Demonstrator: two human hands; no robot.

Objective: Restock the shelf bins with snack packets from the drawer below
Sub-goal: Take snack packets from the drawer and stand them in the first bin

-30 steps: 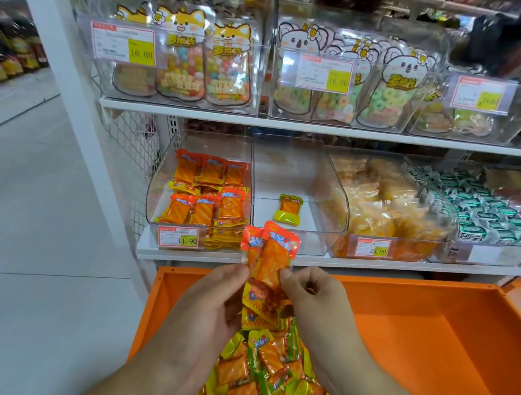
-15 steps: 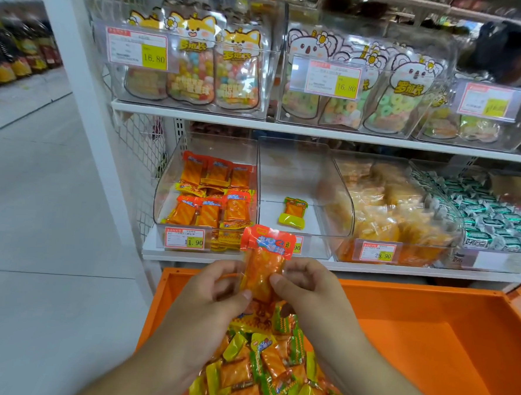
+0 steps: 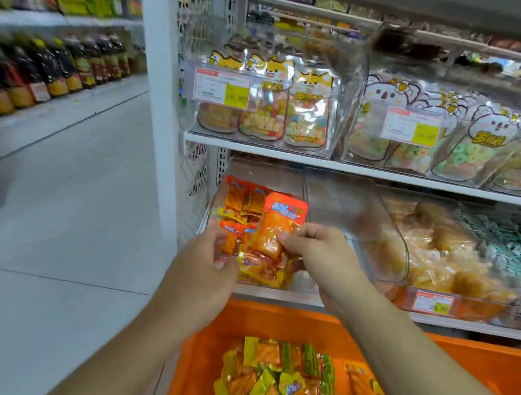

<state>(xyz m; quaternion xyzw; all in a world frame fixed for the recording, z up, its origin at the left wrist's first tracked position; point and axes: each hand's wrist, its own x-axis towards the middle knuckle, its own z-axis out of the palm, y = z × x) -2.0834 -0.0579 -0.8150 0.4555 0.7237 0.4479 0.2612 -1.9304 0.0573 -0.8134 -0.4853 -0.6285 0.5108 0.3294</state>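
Orange packet (image 3: 277,229), pinched by your right hand (image 3: 317,249), has risen from the drawer (image 3: 472,357) to the left bin (image 3: 222,201); left hand (image 3: 210,255) seemingly pinches another, so drop them in.

Price tag (image 3: 221,87) on the upper-shelf clear bin of fox-faced candy pouches: yellow panel reads "16.80"; small print above it blurred.

Price tag (image 3: 412,124) on the neighbouring upper-shelf bin of koala-faced ring-candy pouches: yellow panel reads "16.80"; other lines illegible.

Price tag (image 3: 434,303) on the lower-shelf bin of golden wrapped snacks: reads "29.90".

Fox pouches (image 3: 307,108) and koala pouches (image 3: 482,143): yellow Chinese brand lettering, too blurred to transcribe.

Orange snack packet (image 3: 279,226): blue-and-white lettering on the red top band, unreadable.
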